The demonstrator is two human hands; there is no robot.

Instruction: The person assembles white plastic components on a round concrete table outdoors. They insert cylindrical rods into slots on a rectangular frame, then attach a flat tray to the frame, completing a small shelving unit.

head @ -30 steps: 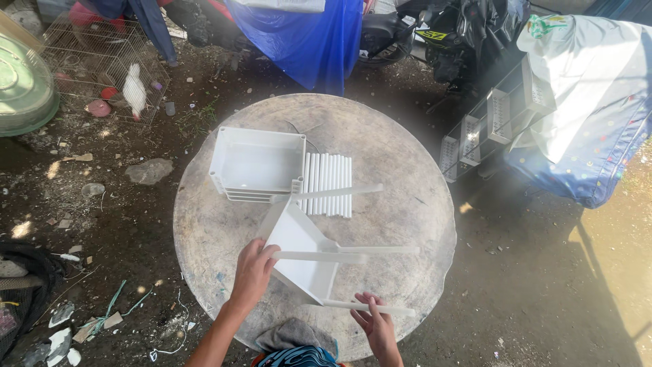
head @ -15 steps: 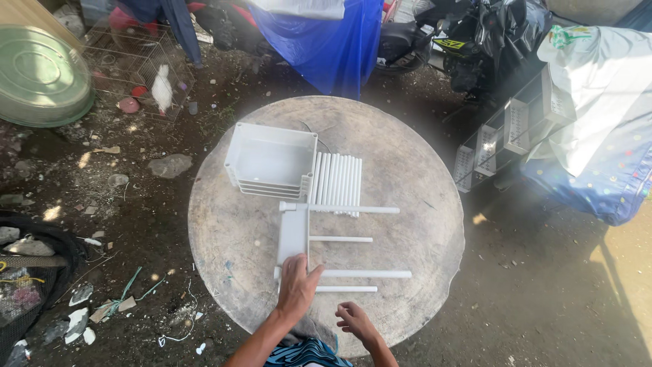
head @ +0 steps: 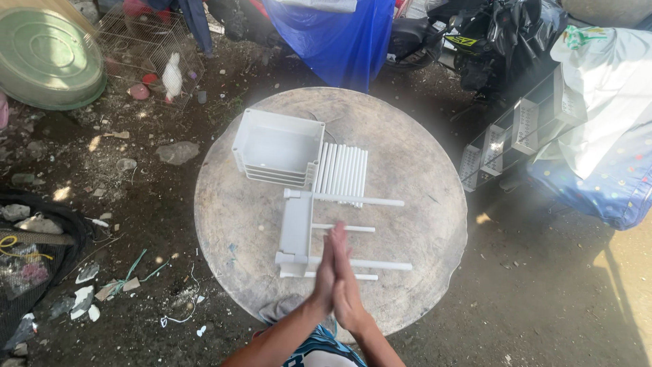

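Over the round stone bench (head: 231,217), both hands (head: 337,272) press palm-to-palm, empty, above the white plastic rack piece (head: 297,231) with rods, probably dusting off.

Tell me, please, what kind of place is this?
Probably an outdoor yard used as a rough workspace: bare dirt ground strewn with litter, a round stone table holding white plastic shelf parts, a wire cage, and a parked motorcycle.

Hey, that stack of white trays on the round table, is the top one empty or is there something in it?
Empty. The top tray shows only its bare white floor and walls; nothing lies inside.
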